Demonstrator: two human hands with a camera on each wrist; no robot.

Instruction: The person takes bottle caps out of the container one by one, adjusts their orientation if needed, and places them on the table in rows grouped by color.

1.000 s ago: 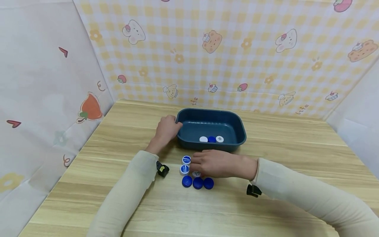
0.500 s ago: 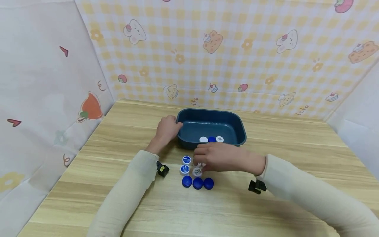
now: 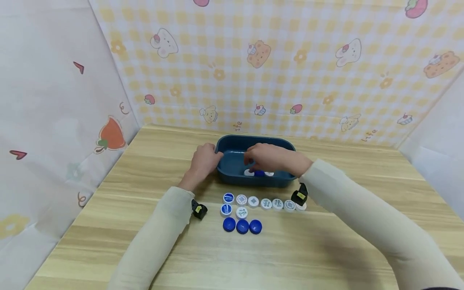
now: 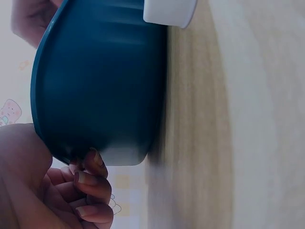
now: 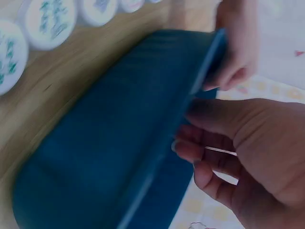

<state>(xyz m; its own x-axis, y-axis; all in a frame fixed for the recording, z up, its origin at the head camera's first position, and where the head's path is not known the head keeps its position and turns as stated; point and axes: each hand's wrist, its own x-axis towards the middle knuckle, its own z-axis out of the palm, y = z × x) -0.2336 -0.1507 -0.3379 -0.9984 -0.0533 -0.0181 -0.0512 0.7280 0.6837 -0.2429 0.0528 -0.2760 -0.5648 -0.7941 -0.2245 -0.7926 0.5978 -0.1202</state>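
A dark teal plastic basin (image 3: 237,180) stands on the table, and my left hand (image 3: 205,161) grips its left rim, thumb inside and fingers curled outside. My right hand (image 3: 269,157) reaches over the front rim into the basin, fingers loosely bent. Close to its fingertips lies a white bottle cap (image 3: 248,172) on the basin floor. A blue bottle cap (image 3: 259,173) and another white cap (image 3: 269,174) lie beside it. In the right wrist view the right thumb is partly hidden behind the rim, and the bent fingers (image 5: 188,150) show nothing between them.
In front of the basin runs a row of white printed caps (image 3: 266,203), its right end partly covered by the right wrist camera (image 3: 299,196). Below are a blue-printed cap (image 3: 226,209), a white cap (image 3: 241,212) and three blue caps (image 3: 242,226). A patterned cloth (image 3: 232,72) hangs behind.
My right hand has left the white cap in the second row and moved up into the basin, uncovering the row of white caps. My left hand stays on the rim.
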